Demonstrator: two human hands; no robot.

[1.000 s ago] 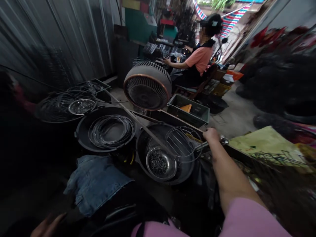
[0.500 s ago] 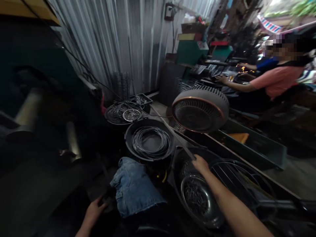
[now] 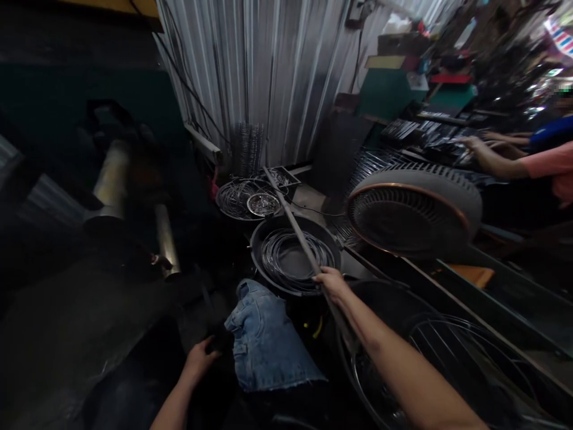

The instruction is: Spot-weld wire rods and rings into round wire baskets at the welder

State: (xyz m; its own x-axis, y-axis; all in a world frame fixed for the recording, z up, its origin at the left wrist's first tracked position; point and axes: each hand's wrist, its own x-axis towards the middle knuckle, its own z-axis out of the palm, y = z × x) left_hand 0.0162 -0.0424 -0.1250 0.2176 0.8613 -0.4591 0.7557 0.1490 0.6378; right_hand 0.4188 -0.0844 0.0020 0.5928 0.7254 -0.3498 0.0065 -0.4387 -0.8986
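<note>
My right hand (image 3: 331,283) is closed round a long thin stick (image 3: 298,230). The stick slants away over a dark basin (image 3: 257,263) with wire rings (image 3: 280,257) in it, and its far end is by the corrugated wall. At the lower left, my left hand (image 3: 201,358) has its fingers bent at something dark that I cannot make out. Beside that hand lies a piece of blue denim cloth (image 3: 268,340). Under my right forearm shows part of a shiny metal bowl (image 3: 358,370), mostly hidden.
A round fan (image 3: 407,209) stands right of the basin. Behind are a tray of wire pieces (image 3: 233,200) with a small bowl (image 3: 263,205). A dark green machine with metal cylinders (image 3: 110,179) is at left. A co-worker's hand and sleeve (image 3: 546,167) show at right.
The view has turned left, so things sit further right. My right hand has moved left with the stick, which now crosses above the basin of wire rings.
</note>
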